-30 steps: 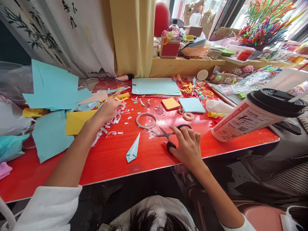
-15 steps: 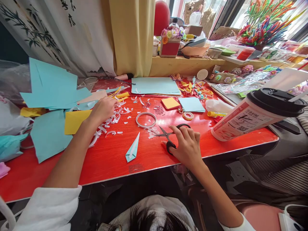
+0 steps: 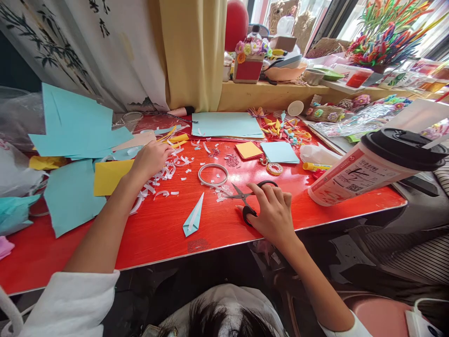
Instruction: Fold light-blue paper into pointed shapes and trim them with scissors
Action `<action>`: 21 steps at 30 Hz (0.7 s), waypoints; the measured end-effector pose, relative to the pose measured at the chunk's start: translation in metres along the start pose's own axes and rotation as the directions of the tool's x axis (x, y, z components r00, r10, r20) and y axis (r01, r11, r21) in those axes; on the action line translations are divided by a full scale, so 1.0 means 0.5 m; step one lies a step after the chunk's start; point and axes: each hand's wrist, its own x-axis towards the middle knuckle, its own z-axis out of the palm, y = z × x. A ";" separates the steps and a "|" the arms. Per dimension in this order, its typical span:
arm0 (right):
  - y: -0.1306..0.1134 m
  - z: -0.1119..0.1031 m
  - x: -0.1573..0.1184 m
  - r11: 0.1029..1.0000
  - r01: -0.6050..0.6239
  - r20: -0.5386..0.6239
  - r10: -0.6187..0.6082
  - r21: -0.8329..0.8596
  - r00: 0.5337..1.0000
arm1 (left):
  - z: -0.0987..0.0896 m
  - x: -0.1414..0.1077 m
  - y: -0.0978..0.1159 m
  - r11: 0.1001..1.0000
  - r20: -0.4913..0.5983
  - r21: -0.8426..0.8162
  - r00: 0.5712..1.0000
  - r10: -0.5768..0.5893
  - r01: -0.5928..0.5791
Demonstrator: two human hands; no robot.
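OK so the right hand (image 3: pixel 273 208) has its fingers wrapped round the handles of a pair of black-handled metal scissors (image 3: pixel 242 198), blades spread and pointing left over the glossy red desk (image 3: pixel 150 238), and I can't see anything caught between them. The left hand (image 3: pixel 152 157) is farther off to the left, at a messy heap of thin white paper scraps (image 3: pixel 164 171); its fingers are curled down, but I honestly can't tell if they're pinching anything. The light-blue, kite-shaped folded paper (image 3: pixel 193 216) lies point-away between the two arms near the near edge, touched by neither hand. I'd say that piece is pretty far along, folds in and a pale strip down its middle, and all those scraps suggest plenty of cutting is done. Lots of flat stock looks unworked though: the big light-blue paper sheets (image 3: pixel 73 124) far left, the neat light-blue rectangular stack (image 3: pixel 226 124) far middle, and the small light-blue paper square (image 3: pixel 280 152) on the right. How much of that is left to fold, no idea.
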 end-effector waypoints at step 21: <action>-0.002 0.000 0.000 0.999 -0.048 0.025 0.048 -0.017 0.999 | -0.013 0.000 0.018 0.984 0.106 -0.153 0.992 -0.072 0.088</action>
